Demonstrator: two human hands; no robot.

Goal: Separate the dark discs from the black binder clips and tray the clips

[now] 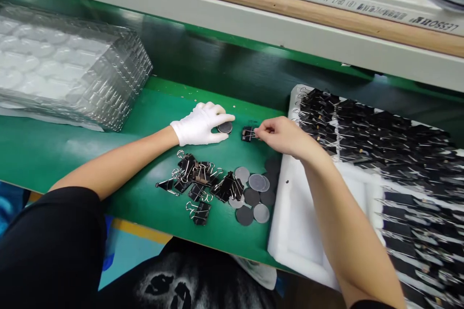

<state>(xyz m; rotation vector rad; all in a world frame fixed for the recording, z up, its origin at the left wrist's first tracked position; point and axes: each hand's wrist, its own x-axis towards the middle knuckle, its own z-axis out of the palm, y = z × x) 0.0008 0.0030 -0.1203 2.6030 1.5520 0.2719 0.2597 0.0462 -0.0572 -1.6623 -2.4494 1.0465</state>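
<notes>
My left hand (203, 124), in a white glove, has its thumb and fingers closed around a small round dark disc (225, 128) on the green table. Bare and pinched, my right hand (281, 134) grips the wire handles of a black binder clip (248, 133), just right of the disc and apart from it. Nearer to me lies a pile of black binder clips (203, 174) with silver wire handles. Several loose discs, some dark grey and some clear-looking (257, 182), lie beside that pile.
Stacked clear plastic trays (54, 58) stand at the left. On the right, a white foam tray (300, 217) borders rows of black clips (377, 135), under my right forearm. A shelf edge (232, 14) runs across the back above the green table (145, 154).
</notes>
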